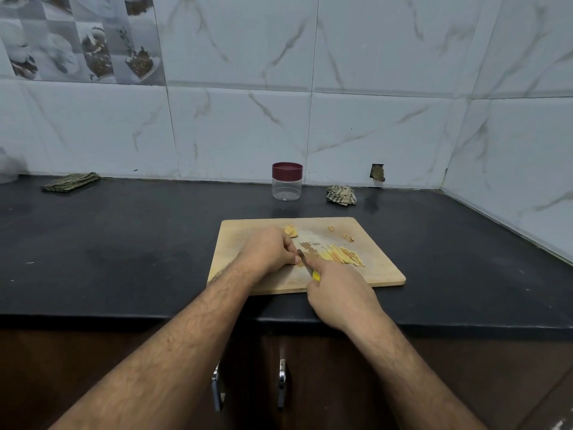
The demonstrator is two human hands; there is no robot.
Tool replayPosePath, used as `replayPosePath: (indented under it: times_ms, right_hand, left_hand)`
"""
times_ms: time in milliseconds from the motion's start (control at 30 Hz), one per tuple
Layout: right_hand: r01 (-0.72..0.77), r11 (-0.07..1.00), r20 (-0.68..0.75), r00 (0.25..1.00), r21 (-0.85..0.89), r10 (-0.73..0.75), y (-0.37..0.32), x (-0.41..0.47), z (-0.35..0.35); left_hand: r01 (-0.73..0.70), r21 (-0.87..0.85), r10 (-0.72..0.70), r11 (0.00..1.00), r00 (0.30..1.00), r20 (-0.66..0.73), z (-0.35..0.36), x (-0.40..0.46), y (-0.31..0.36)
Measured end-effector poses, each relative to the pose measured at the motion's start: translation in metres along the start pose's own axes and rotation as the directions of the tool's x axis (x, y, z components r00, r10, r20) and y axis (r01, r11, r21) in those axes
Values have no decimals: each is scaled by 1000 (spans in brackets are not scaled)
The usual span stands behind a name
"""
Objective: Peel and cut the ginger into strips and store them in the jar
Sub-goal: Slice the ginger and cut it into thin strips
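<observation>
Pale yellow ginger strips (344, 256) piled mid-board, toward cutting board's (381, 268) right edge. Right hand (339, 293) grips yellow-handled knife (305, 262); left hand (268, 251) curled, pinning something hidden beneath. Lidded jar (286, 181) at worktop's back edge.

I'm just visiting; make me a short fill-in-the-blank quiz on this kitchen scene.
1. The jar has a dark red ____ on it.
2. The right hand holds a knife with a ____ handle.
3. The ginger strips lie on a wooden ____.
4. The jar stands behind the board, near the ____.

Missing words: lid; yellow; board; wall
</observation>
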State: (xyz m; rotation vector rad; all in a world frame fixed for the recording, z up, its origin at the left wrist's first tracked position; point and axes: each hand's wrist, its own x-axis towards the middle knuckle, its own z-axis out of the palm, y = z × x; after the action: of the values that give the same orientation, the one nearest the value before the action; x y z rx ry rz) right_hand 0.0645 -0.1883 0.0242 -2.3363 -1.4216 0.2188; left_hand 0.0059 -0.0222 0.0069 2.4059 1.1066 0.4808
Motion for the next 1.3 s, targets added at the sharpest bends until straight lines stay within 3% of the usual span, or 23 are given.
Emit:
replayPosePath:
  times_ms: [400, 600, 833, 1300]
  right_hand:
    - [-1, 991, -4, 1000, -136, 1, -2, -17, 7]
    - [-16, 998, -59, 998, -67, 12, -1, -17, 5]
    - [-1, 999, -36, 999, -54, -1, -2, -10, 6]
    - [4, 1000, -11, 1000, -22, -4, -2, 4, 6]
  left_hand:
    - [-1, 17, 2, 1000, 1000, -10, 0, -3, 1]
    - [-2, 49, 1, 999, 1000, 4, 1, -4, 5]
    - [90, -4, -90, 996, 995, -47, 3, -3, 10]
    - [105, -4, -105, 994, 994, -40, 0, -4, 14]
